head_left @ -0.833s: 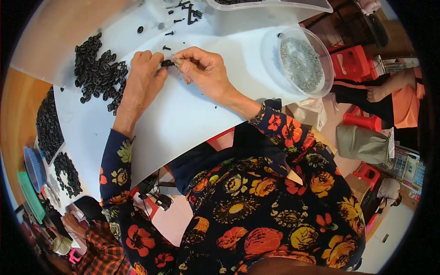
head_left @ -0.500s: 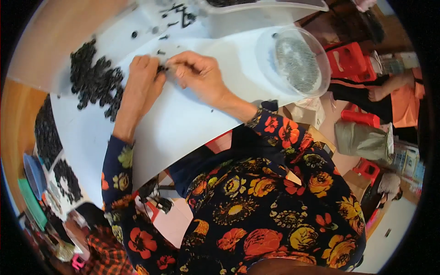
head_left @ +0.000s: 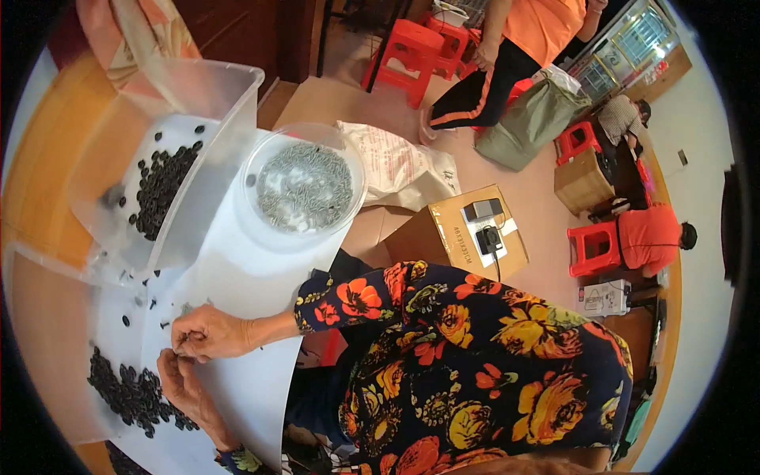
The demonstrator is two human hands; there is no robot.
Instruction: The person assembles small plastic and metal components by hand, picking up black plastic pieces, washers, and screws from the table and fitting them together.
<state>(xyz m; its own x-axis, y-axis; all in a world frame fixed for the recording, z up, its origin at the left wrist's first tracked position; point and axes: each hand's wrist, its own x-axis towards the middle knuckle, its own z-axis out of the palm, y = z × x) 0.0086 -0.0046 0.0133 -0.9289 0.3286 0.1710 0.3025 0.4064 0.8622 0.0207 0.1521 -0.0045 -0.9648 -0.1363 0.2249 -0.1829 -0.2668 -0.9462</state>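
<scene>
Black and round, a small loose disc (head_left: 126, 321) lies at the left on the white tabletop (head_left: 222, 269), apart from a heap of black parts (head_left: 138, 396). Farther up that side, a clear plastic bin (head_left: 207, 174) holds scattered black pieces (head_left: 166, 190). A small dark screw-like piece (head_left: 165, 324) lies just beside the fingertips of the right hand.

Next to the heap, the left hand (head_left: 188, 388) has its fingers bent and its grip narrow. Its fingertips meet those of the right hand (head_left: 210, 331), whose grip is drawn close as well. Whatever sits between them is mostly covered, so I cannot tell what, if anything, either one holds.

Right of the bin, a round clear tub (head_left: 358, 186) stands near the tabletop's edge, with small silvery metal pieces (head_left: 305, 186) inside. Past that edge are a white bag (head_left: 388, 162), a cardboard box (head_left: 447, 237) with a grey device (head_left: 483, 210) on top, a grey-green sack (head_left: 530, 123), a person in orange (head_left: 546, 32), and, farthest right, a person in red (head_left: 651, 241).
</scene>
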